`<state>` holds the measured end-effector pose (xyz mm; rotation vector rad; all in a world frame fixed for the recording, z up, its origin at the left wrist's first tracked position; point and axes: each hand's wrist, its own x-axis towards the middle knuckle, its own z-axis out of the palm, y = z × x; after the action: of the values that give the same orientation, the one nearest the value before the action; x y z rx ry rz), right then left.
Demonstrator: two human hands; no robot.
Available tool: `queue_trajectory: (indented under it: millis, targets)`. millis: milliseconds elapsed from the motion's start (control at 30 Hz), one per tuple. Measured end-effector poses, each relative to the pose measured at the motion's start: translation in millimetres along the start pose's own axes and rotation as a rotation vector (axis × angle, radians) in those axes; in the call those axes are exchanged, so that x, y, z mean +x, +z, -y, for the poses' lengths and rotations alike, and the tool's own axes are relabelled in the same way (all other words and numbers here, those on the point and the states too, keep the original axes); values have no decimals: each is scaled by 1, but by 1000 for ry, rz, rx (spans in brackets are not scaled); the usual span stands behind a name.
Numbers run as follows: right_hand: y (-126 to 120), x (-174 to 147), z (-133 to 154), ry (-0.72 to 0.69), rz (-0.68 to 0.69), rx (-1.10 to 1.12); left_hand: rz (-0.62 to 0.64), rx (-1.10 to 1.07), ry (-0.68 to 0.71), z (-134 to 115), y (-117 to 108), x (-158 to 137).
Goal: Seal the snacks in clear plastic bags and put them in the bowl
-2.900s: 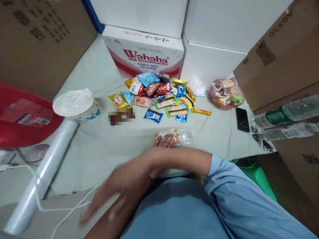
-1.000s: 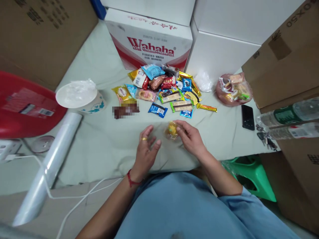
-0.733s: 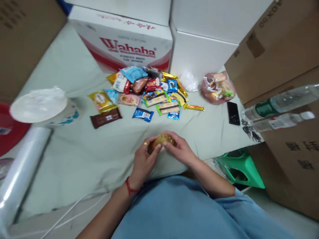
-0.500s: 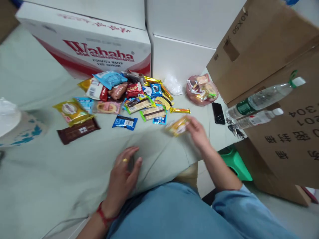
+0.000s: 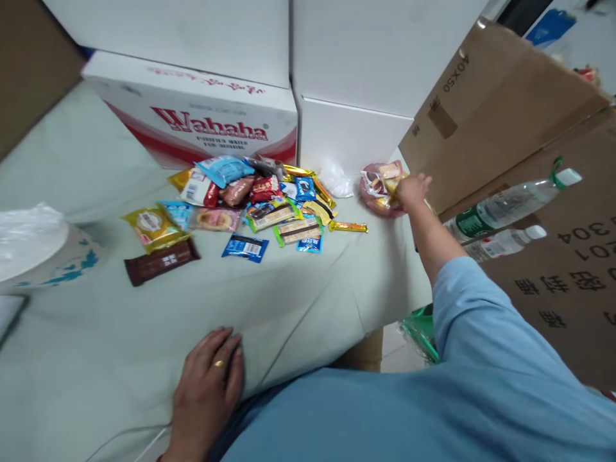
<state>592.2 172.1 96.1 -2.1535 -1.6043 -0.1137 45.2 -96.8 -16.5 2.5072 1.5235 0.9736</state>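
My left hand (image 5: 208, 378), with a gold ring, rests palm down near the table's front edge. Its fingers are extended and loosely together, with nothing in them. My right hand (image 5: 414, 190) reaches over the right side of a round reddish bowl (image 5: 373, 206) holding several wrapped snacks. A yellow snack packet (image 5: 392, 186) shows at its fingers, which are partly hidden. Left of the bowl lies a pile of snacks, including a light blue packet (image 5: 225, 171), a thin gold-wrapped bar (image 5: 349, 227), a dark blue packet (image 5: 245, 248) and a brown-wrapped bar (image 5: 162, 261).
A Wahaha water carton (image 5: 212, 122) and white boxes stand behind the snacks. Crumpled clear plastic (image 5: 335, 178) lies beside the bowl. Two plastic bottles (image 5: 510, 208) lean by a brown cardboard box (image 5: 510, 122) on the right. A white tub with blue leaf print (image 5: 81, 262) stands at left.
My right hand has gone forward and right with the yellow snack packet, from the table front to the bowl. My left hand has moved back and left and settled onto the table.
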Motion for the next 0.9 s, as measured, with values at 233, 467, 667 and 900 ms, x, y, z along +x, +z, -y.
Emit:
queue_trajectory:
  millis: [233, 467, 667, 900]
  targets:
    - [-9, -9, 48, -83, -206, -63, -64, 73, 89, -6, 3, 1]
    - [44, -10, 139, -360, 114, -138, -47, 77, 74, -9, 0, 1]
    - [68, -13, 159, -267, 205, -145, -28, -46, 19, -6, -2, -6]
    - [36, -39, 120, -62, 92, 483, -74, -311, -181, -3, -8, -3]
